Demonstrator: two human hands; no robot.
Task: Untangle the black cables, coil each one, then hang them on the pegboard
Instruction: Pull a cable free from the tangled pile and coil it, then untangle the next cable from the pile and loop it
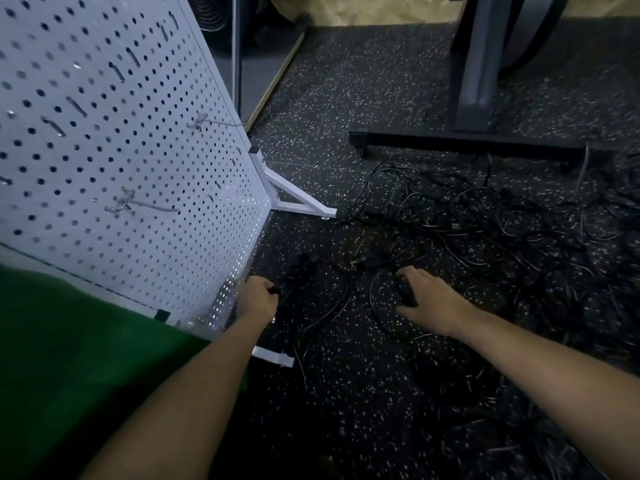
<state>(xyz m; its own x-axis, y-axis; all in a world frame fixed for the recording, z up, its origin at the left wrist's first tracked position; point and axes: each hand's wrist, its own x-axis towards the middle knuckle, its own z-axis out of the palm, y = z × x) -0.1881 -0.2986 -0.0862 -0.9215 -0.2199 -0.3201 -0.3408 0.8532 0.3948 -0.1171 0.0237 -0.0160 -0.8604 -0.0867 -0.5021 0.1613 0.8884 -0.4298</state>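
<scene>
At the bottom corner of the pegboard [121, 133], nearest you, your left hand [258, 296] was a tight fist round a cable end [275, 289], with a dark bundle of line trailing away from the board. Just right of that corner, your right hand [429, 303] lay low over the floor [346, 98], fingers and thumb curved round a black plug [406, 293]. In the dim, blurred view I judged that a grip rather than a touch.

The step looked like freeing 1 cable from the rest. You would have done best to hold the left end as the anchor and pass the plug back through each loop. Pulling risked tightening the knots. Raising the line off the speckled black rubber would also have made it easier to follow.

Under the board's lower edge, a green garment [69, 341] filled the near view. Beyond your hands, further right of the board, the black cables [467, 230] lay in a loose tangle, many strands crossing and none coiled. No cable hung on the part of the board in view, where 2 bare wire hooks [128, 202] stood out from its face. The board's white foot [298, 202] reached toward the tangle with strands at its tip, so a hard tug could have snagged there. Farthest from the board, a desk leg [478, 64] and its base bar [450, 142] bordered the pile.
</scene>
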